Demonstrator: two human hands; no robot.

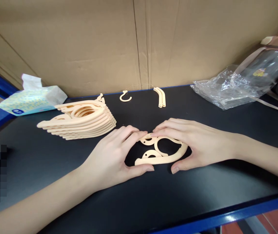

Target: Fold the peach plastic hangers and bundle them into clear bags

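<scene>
A cream plastic folding hanger piece (171, 158) lies on the black table between my hands. My left hand (119, 154) wraps round its left end, fingertips on the far edge and thumb by the near edge. Round its right end curves my right hand (192, 143), fingertips on the far edge, thumb low at the near side. To the left rests a stack of similar cream pieces (87, 118). Behind, a cream hook (125, 97) and some thin curved cream strips (161, 97) lie near the table's back edge.
A tissue pack (34, 97) sits at the back left. Clear crinkled plastic (226, 86) and a transparent bag (263, 68) with straps occupy the back right. Cardboard (92, 45) stands behind the black table (202, 201), which has a blue front edge.
</scene>
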